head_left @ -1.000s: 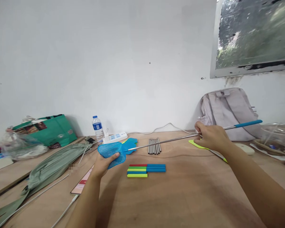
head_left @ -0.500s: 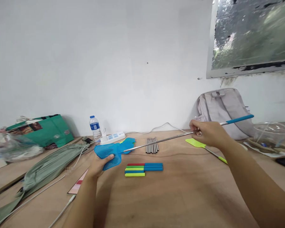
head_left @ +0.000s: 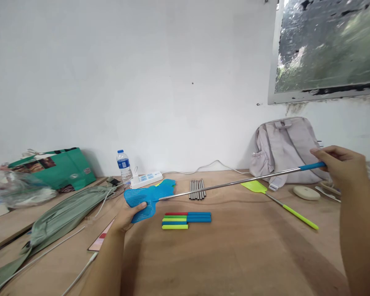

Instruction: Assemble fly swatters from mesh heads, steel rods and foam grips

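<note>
the left hand (head_left: pixel 128 216), thumb on top, pinches the blue perforated plastic head of a long flyswatter (head_left: pixel 228 184) with a thin silvery metal rod and a blue tubular grip; the right hand (head_left: pixel 345 164) has its fingers closed around the end of that grip, so the flyswatter hangs slantwise above the pale brown wooden table (head_left: pixel 228 255), its right end higher. under it on the wood lie slim tubular grips in red, green, blue and yellow-green (head_left: pixel 185 219), side by side and touching. at the left is a flat phone with a pink screen (head_left: pixel 101 238). to the right lies a yellow-green flyswatter with a metal rod (head_left: pixel 276 200), near a round cream-coloured case (head_left: pixel 306 193), apparently closed. beyond the rod are short grey metal tubes in a row (head_left: pixel 197 195) and, near them, spare blue flyswatter heads (head_left: pixel 168 185), stacked. farther left, a crumpled clear plastic bag (head_left: pixel 24 195) shows whitish contents, too blurred to name, beside a green printed shopping bag (head_left: pixel 75 168), its inside hidden. a clear plastic bottle with a blue cap (head_left: pixel 123 164) stands upright behind a white power strip (head_left: pixel 148 179); its fill is unclear. a pale grey fabric backpack (head_left: pixel 283 152) leans on the wall, contents hidden.
</note>
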A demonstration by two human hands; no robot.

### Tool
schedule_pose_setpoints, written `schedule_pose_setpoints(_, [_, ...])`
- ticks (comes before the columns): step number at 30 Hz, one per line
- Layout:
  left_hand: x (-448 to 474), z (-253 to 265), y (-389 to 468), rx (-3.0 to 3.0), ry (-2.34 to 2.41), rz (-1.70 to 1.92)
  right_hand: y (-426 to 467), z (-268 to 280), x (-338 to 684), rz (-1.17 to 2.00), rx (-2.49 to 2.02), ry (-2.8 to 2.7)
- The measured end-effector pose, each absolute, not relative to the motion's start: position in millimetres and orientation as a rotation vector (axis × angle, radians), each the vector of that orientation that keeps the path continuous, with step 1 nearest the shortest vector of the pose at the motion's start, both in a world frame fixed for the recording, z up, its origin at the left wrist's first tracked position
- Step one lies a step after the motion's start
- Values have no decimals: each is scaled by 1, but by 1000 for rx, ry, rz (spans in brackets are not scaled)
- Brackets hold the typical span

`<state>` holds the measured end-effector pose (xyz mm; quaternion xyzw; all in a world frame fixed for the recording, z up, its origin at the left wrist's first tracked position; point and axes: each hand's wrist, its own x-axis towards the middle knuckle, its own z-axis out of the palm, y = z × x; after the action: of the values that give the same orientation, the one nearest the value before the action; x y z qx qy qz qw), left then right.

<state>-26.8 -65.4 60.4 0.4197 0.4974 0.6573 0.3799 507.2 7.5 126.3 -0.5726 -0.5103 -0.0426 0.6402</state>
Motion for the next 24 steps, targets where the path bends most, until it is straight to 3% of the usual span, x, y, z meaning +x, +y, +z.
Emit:
schedule_pose_setpoints(4, [-19, 62, -64, 1101, 1281, 1677, 12, 129, 499, 345, -1115, -912])
schedule_pose_setpoints(17, [-12, 63, -62, 1108, 1304, 1742, 17, 127, 488, 250, -1152, -831])
schedule_pose_setpoints(24, [12, 60, -58, 1158, 1226, 1773, 25, 122, 439, 214, -1138, -1125])
